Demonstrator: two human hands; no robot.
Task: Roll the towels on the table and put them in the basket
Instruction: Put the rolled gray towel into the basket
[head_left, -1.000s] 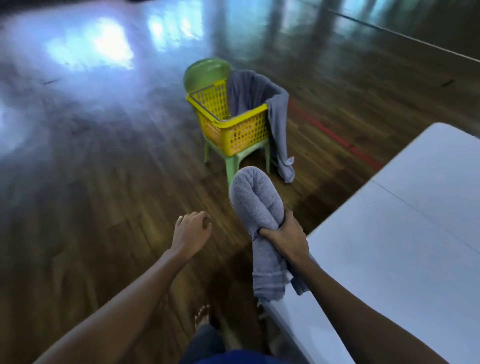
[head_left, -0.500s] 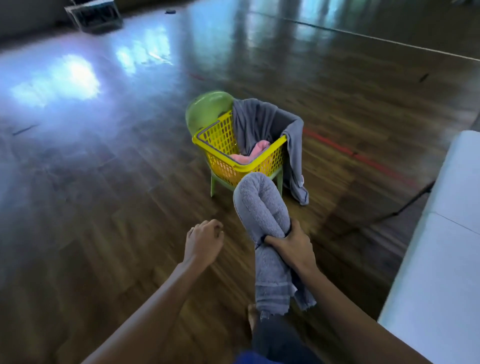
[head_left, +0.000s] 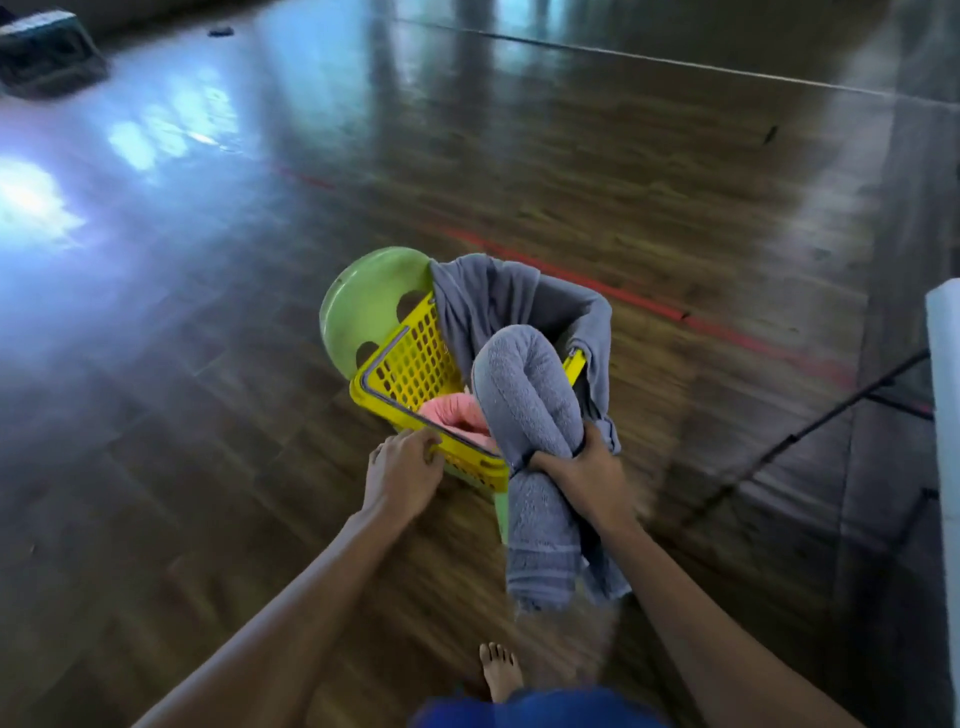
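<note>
Head view: right hand (head_left: 582, 470) clenches a grey rolled towel (head_left: 524, 384) at its middle, its doubled end raised over the basket (head_left: 410, 364) and its loose ends hanging below. Left hand (head_left: 402, 473) curls its fingers on the yellow basket's near rim. Just beyond, a pink towel (head_left: 452, 415) lies inside.

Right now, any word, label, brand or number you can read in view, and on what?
None readable.
The yellow basket, rolled grey towel, green chair and white table show no print.
The dark box on the far floor is too blurred to tell.
</note>
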